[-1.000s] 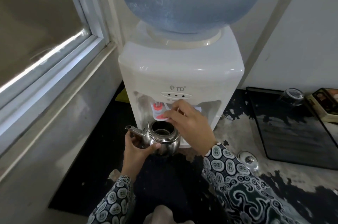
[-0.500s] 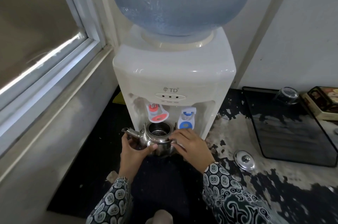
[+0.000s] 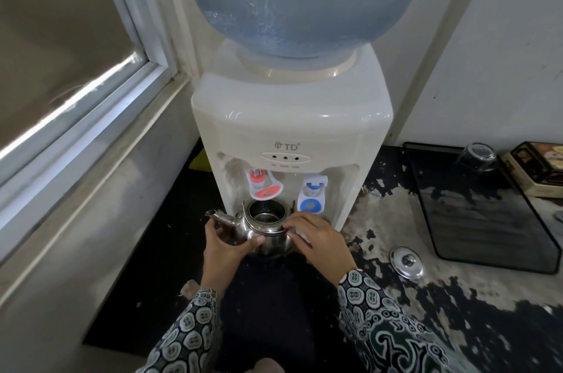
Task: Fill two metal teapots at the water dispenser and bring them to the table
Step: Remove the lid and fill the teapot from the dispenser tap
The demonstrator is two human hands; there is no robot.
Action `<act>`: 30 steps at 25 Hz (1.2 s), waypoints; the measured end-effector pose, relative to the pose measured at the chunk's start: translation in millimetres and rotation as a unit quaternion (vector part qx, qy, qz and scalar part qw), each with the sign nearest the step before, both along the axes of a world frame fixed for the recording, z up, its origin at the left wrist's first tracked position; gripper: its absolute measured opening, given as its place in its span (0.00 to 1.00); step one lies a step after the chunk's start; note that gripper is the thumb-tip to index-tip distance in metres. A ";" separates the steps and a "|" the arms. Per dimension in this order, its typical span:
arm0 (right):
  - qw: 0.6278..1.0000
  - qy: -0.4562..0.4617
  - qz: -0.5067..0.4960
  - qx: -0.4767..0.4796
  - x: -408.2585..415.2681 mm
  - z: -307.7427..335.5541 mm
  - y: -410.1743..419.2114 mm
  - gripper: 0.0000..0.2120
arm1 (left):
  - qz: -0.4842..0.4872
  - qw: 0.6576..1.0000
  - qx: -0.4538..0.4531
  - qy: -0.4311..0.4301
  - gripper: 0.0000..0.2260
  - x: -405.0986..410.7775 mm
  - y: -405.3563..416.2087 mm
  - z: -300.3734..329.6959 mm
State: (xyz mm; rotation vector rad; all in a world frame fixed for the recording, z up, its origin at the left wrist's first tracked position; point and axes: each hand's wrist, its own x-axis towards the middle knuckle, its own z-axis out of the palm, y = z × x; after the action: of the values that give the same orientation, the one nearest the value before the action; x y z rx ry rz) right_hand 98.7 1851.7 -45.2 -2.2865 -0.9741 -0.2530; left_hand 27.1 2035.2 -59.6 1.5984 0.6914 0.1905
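the water bottle (image 3: 304, 1) on the dispenser (image 3: 291, 129) is cut off by the top edge at 12 o'clock. the tiny labels under the three indicator lights (image 3: 285, 157) are too small to read. the teapot (image 3: 263, 228) has its lower body covered by the left hand (image 3: 227, 246) and the right hand (image 3: 318, 243), and whether it holds water cannot be told. at 3 o'clock the box (image 3: 539, 167) runs past the right edge, and its print is blurred. both patterned sleeves (image 3: 189, 333) are cut off by the bottom edge.
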 end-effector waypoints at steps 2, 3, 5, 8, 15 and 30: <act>1.000 0.009 -0.007 0.008 -1.4 1.2 0.5 0.10 | -0.002 1.000 -0.003 -0.004 0.44 0.5 0.7 -0.8; 1.000 0.012 -0.009 0.012 -2.0 1.5 1.0 0.10 | -0.001 1.000 -0.004 -0.007 0.44 0.9 0.8 -1.2; 1.000 0.017 -0.014 0.017 -3.6 1.7 1.9 0.10 | 0.000 1.000 -0.002 -0.008 0.43 0.9 1.0 -0.8; 0.999 0.022 -0.024 0.015 -5.0 2.7 2.6 0.12 | -0.005 1.000 0.000 -0.003 0.44 0.7 1.7 -0.7; 0.996 0.073 -0.022 0.051 0.4 5.2 7.1 0.12 | 0.011 1.000 -0.009 0.000 0.40 2.6 -4.0 6.2; 0.990 0.122 -0.011 0.064 6.6 4.1 12.1 0.04 | 0.013 1.000 -0.003 0.008 0.40 4.9 -3.1 17.9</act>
State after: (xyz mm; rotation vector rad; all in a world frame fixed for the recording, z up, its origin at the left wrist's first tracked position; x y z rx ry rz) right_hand 105.2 1863.9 -41.0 -2.1510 -0.7836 -0.0414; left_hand 32.1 2032.1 -41.7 1.5876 0.7259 0.1952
